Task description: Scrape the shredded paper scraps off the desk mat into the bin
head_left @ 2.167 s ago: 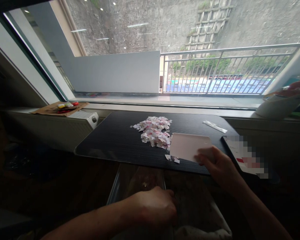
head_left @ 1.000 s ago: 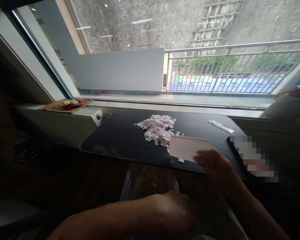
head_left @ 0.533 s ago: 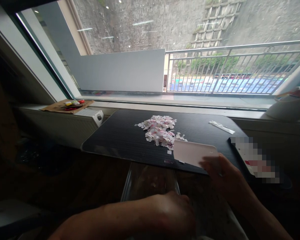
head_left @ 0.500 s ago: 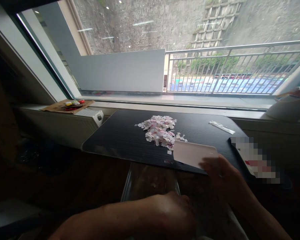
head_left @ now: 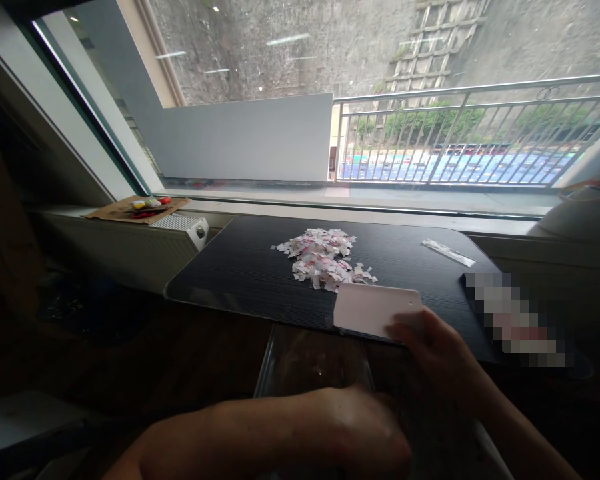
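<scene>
Status: partway at best, by my read; bulk of the paper scraps point(head_left: 320, 257) sits heaped on the dark tabletop point(head_left: 220, 267), mid to far side, with a few loose bits at the heap's right edge; right hand point(head_left: 427, 337) has its grip pinching a pale pink card point(head_left: 367, 310) by its right end; card is at the near edge of the tabletop, its far left corner right by the heap, can't tell if touching; left hand point(head_left: 370, 430) is low, at the near end of a clear container point(head_left: 264, 363) below that edge; its fingers are hidden, so can't tell whether that grip is spread or pressed together; container contents too dim to read, so can't confirm how much is done; what's left on top is plainly a lot.
</scene>
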Tool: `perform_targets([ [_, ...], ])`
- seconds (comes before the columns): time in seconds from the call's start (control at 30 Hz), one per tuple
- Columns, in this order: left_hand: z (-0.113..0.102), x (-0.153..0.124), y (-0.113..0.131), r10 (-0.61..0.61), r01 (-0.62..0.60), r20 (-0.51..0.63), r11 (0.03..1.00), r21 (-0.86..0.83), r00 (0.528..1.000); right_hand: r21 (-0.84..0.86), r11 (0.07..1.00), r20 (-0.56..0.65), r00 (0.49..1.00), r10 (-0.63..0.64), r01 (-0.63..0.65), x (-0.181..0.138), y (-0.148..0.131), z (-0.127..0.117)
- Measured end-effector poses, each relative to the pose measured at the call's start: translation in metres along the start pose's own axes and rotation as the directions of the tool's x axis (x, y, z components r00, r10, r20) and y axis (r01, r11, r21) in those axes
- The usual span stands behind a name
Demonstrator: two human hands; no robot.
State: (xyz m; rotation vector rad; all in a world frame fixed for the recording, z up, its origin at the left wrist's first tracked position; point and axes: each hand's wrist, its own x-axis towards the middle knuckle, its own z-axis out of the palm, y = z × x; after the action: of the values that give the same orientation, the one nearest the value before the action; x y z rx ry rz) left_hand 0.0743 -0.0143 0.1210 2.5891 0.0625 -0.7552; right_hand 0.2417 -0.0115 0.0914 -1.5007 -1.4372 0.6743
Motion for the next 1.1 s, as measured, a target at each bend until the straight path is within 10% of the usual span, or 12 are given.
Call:
perform_targets([
  [1.1,0.0,-0.005,-0.004,-0.005,0.006,-0.03,1.0,0.02,1.0,0.03,0.999,0.088,0.995,-0.039,0.036,0.018,0.002,0.003],
])
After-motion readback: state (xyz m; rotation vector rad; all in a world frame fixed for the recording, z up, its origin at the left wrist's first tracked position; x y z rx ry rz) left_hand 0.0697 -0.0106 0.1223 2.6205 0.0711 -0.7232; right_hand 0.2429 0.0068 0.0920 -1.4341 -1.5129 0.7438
